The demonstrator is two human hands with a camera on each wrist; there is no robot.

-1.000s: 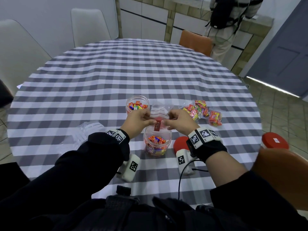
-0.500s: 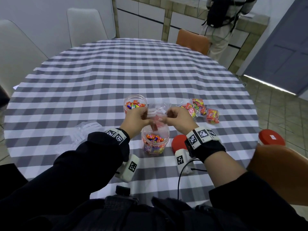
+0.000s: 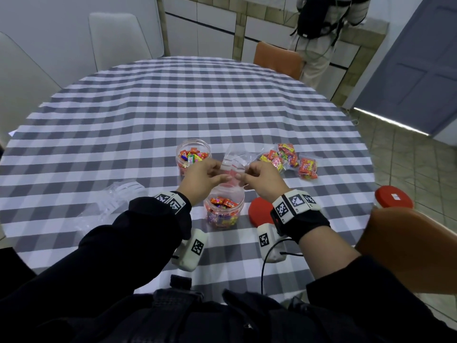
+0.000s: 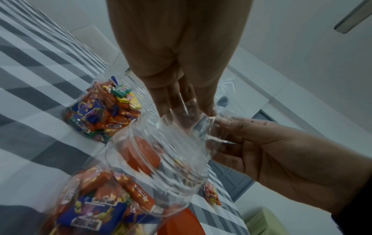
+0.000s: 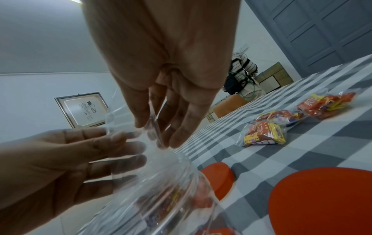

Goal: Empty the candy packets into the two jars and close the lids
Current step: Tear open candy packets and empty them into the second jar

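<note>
**jarfan22:** so how far along are you? looks like candy everywhere lol

**me:** Roughly halfway, I'd guess. I'm holding a clear, floppy plastic packet (image 3: pixel 233 164) right over the nearer clear round plastic jar (image 3: pixel 223 209). My left hand (image 3: pixel 202 178) pinches one edge of it and my right hand (image 3: pixel 262 180) pinches the other, thumbs and fingertips tight on the film, other fingers loose. As far as I can tell the packet is empty, I don't see any candy in it.

**jarfan22:** and the jars?

**me:** Both stand open on the grey-and-white checked tablecloth (image 3: pixel 173 107). The near one is partly filled with wrapped candies, mostly red and orange. The farther clear jar (image 3: pixel 193 157) sits just beyond my left hand and has a fair load too.

**jarfan22:** what's left then?

**me:** Three small clear packets of colourful candy (image 3: pixel 288 159) lie unopened to the right of the far jar, so those need emptying. Then the lids: one flat round red lid (image 3: pixel 261 214) lies just beside the near jar under my right wrist, the other red lid (image 3: pixel 393 196) is way over at the table's right edge. Neither is on yet. There's also a heap of crumpled clear empty wrappers (image 3: pixel 118 194) off to my left, which I take to be the finished packets.
</note>
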